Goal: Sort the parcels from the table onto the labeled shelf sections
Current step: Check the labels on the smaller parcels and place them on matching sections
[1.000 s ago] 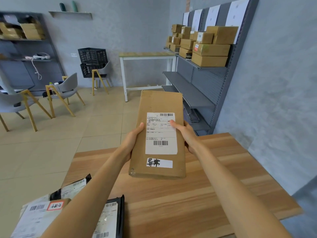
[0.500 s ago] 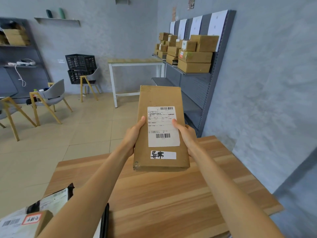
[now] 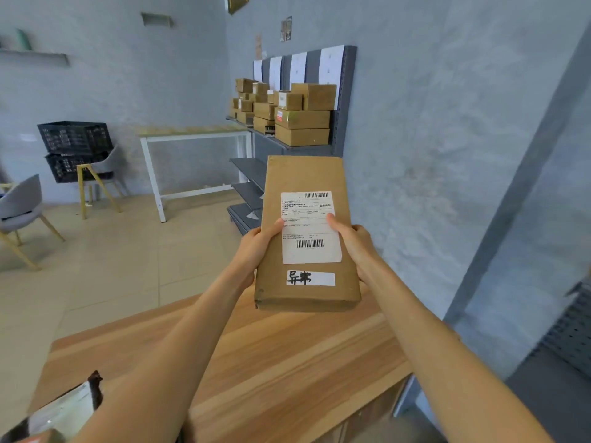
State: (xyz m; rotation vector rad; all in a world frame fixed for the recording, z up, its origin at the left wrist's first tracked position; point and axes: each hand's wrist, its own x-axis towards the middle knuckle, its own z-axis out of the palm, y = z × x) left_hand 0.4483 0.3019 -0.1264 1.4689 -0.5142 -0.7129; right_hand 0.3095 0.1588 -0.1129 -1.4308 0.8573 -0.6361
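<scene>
At seven o'clock, low in the view: mailer bags [image 3: 64, 410] at the near-left corner of the counter [image 3: 287, 362] — at least one, perhaps two, cut off by the frame edge, so no firm count. Left to sort, by the look of it.

At ten o'clock, far off: two black crates [image 3: 75, 150] stacked, two grey chairs [image 3: 19, 203], one white-framed table [image 3: 192, 135].

At centre: one flat cardboard parcel [image 3: 307, 238] held up above the counter, touching nothing else. Left hand [image 3: 259, 247] in a closed grip on its left edge, thumb over the face; right hand [image 3: 351, 244] gripping the right edge likewise, thumb on the printed shipping label [image 3: 310, 228]. Below that, one small white sticker [image 3: 310, 278] with handwritten characters.

At twelve o'clock, beyond the parcel: grey shelf unit [image 3: 256, 167] along the wall, four white section sheets [image 3: 331, 62] along its top, roughly a dozen brown boxes [image 3: 302, 127] stacked on the upper shelf — too overlapped for an exact count. Lower shelves bare where visible.

Judged partway through: many boxes shelved, one parcel in hand and apparently being read, its section not yet chosen, a few pieces waiting on the counter.
</scene>
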